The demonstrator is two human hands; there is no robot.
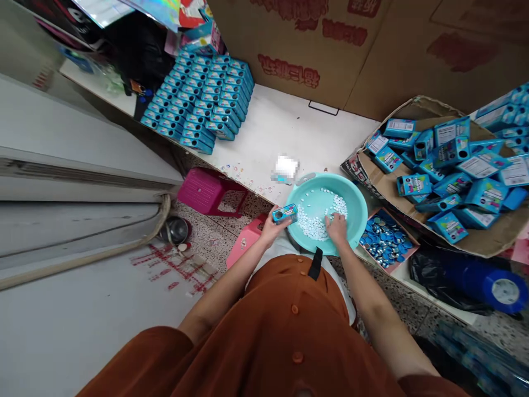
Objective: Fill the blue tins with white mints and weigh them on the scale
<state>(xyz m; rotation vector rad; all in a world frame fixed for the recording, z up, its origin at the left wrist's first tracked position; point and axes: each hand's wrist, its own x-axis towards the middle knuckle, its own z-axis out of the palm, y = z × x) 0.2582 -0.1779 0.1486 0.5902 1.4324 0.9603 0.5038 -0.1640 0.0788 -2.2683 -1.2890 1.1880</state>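
Note:
In my left hand (pixel 269 227) is a small blue box (pixel 285 213) with a dark round hole at one end; my fingers wrap around it at the left rim of a turquoise basin (pixel 362 215). Many small white tablets (pixel 312 227) lie spread over the basin's bottom. My right hand (pixel 336 227) reaches inside, over the basin's right part. Its fingers are bent together with the tips down among the tablets. How many tablets they pinch is hidden.
Rows of blue boxes (pixel 202 99) stand at the table's back left. On the right, a cardboard carton (pixel 359 171) holds loose blue boxes, with a tray of blue and silver caps (pixel 386 240) below it. Pink stools (pixel 200 190) stand on the floor at left.

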